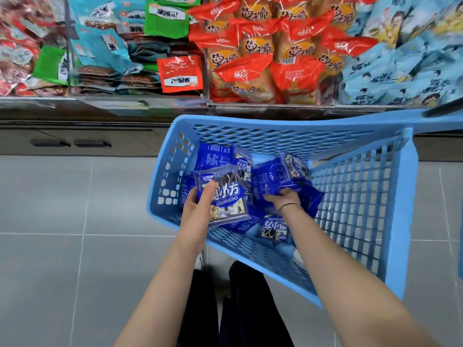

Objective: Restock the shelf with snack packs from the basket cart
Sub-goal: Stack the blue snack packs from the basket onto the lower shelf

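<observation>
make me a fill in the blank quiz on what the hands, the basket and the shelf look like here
1. The left hand holds up a snack pack whose colour is ____.
2. The right hand grips a second pack down in the basket, with a thin band on its ____.
3. On the shelf, the green packs lie to the ____ of the red packs.
Missing words: blue; wrist; left.
</observation>
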